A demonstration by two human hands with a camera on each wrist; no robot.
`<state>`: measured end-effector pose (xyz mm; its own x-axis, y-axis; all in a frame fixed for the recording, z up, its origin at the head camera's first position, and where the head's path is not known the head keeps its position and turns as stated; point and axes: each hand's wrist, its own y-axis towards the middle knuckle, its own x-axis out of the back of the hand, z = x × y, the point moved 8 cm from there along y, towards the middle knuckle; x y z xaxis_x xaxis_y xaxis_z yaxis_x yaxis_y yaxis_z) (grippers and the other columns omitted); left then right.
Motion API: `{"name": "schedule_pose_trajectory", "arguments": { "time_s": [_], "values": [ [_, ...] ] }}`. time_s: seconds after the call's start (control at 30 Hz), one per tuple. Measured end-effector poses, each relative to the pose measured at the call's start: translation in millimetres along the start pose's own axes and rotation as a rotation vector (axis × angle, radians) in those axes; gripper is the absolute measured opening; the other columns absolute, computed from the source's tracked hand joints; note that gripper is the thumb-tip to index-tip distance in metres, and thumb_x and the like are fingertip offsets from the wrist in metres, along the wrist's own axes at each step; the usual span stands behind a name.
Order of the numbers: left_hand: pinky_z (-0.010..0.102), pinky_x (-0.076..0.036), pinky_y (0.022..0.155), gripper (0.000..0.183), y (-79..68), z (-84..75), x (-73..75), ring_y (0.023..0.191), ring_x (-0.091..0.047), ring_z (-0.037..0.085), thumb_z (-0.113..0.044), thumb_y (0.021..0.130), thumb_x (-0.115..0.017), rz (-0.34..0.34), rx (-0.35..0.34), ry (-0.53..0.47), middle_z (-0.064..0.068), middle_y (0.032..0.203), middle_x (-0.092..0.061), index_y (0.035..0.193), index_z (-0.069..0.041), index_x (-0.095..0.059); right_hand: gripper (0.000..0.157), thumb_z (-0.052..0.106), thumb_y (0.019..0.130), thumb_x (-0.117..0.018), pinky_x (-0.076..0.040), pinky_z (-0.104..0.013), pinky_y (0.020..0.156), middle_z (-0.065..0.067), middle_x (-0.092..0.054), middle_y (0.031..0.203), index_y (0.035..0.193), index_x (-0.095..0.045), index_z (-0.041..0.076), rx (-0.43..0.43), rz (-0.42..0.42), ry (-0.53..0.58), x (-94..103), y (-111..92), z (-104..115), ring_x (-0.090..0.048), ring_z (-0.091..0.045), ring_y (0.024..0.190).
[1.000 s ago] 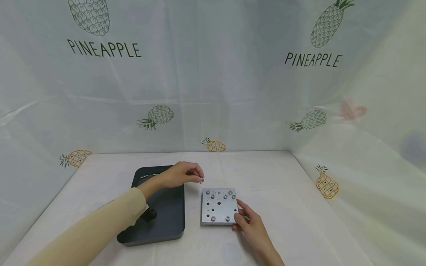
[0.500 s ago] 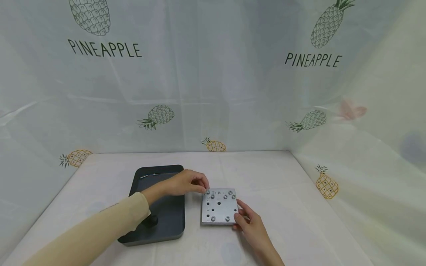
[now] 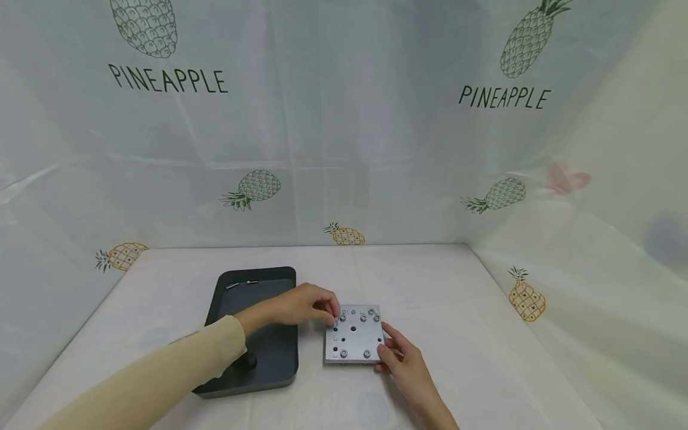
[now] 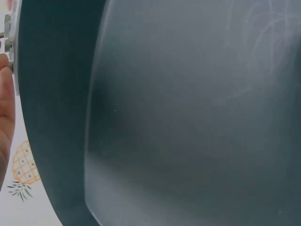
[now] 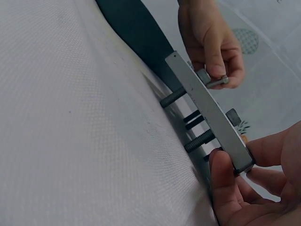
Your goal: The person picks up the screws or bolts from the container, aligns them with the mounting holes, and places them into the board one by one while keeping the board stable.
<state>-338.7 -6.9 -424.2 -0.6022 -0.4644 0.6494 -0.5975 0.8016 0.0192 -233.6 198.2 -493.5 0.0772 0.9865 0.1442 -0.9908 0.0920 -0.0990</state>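
Observation:
A square metal plate [image 3: 361, 335] with holes and several socket-head bolts is in front of me. My right hand [image 3: 405, 364] grips its right edge, thumb on top and fingers at the side. At its upper left, my left hand [image 3: 312, 304] pinches a small screw [image 5: 218, 82] between thumb and fingers. The screw's tip points toward the plate's top face. Edge-on in the right wrist view, the plate [image 5: 209, 113] has threaded shanks [image 5: 200, 141] sticking out underneath. Only the fingers [image 4: 5, 108] of my left hand show at the edge of the left wrist view.
Left of the plate lies a dark shallow tray [image 3: 292, 352], partly under my left forearm. It holds two small screws [image 3: 251, 282] near its far end and a black round-ended thing [image 3: 248, 361]. A white cloth with printed pineapples [image 3: 349, 236] covers the table and the walls.
My left hand has moved right and toward me, from above the tray's edge to over the plate's left holes, still pinching the screw. My right hand and the plate have stayed in place.

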Motion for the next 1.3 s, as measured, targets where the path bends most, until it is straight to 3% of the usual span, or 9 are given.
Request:
{"name": "schedule_pose_trajectory", "arguments": {
  "time_s": [0.57,0.9,1.1,1.3],
  "values": [
    [0.022,-0.052,0.077,0.007,0.8,1.5,-5.1,0.085,-0.064,0.003,-0.017,0.096,-0.080,0.023,-0.003,0.029,-0.015,0.093,-0.074,0.098,-0.023,-0.077,0.057,0.006,0.105,-0.062,-0.062,-0.031,0.078,-0.020,-0.057,0.127,0.159,-0.047,0.005,-0.018,0.003,-0.021,-0.4,-3,2,-0.069,-0.021,0.096],
    [0.023,-0.056,0.084,0.013,0.0,-2.7,-4.7,0.090,-0.070,0.003,-0.011,0.094,-0.082,0.033,-0.038,0.033,-0.008,0.098,-0.078,0.106,-0.016,-0.080,0.057,0.007,0.105,-0.062,-0.062,-0.030,0.078,-0.019,-0.057,0.127,0.160,-0.046,0.006,-0.025,0.005,-0.030,-1.1,-2,2,-0.069,-0.020,0.096],
    [0.022,-0.056,0.082,0.014,8.5,-14.6,-6.8,0.086,-0.068,-0.001,-0.014,0.092,-0.084,0.040,-0.064,0.143,-0.015,0.094,-0.076,0.105,-0.019,-0.080,0.057,0.007,0.105,-0.062,-0.062,-0.030,0.078,-0.019,-0.057,0.127,0.160,-0.046,0.005,-0.018,0.006,-0.026,-0.6,-2,4,-0.068,-0.021,0.097],
    [0.018,-0.054,0.077,0.012,17.1,-26.8,-18.3,0.081,-0.063,-0.005,-0.017,0.092,-0.085,0.085,-0.109,0.280,-0.019,0.088,-0.071,0.104,-0.019,-0.081,0.057,0.006,0.105,-0.062,-0.062,-0.030,0.078,-0.020,-0.057,0.127,0.159,-0.047,0.004,-0.025,0.008,-0.022,-1.7,-2,3,-0.068,-0.021,0.097]
  ]
}}
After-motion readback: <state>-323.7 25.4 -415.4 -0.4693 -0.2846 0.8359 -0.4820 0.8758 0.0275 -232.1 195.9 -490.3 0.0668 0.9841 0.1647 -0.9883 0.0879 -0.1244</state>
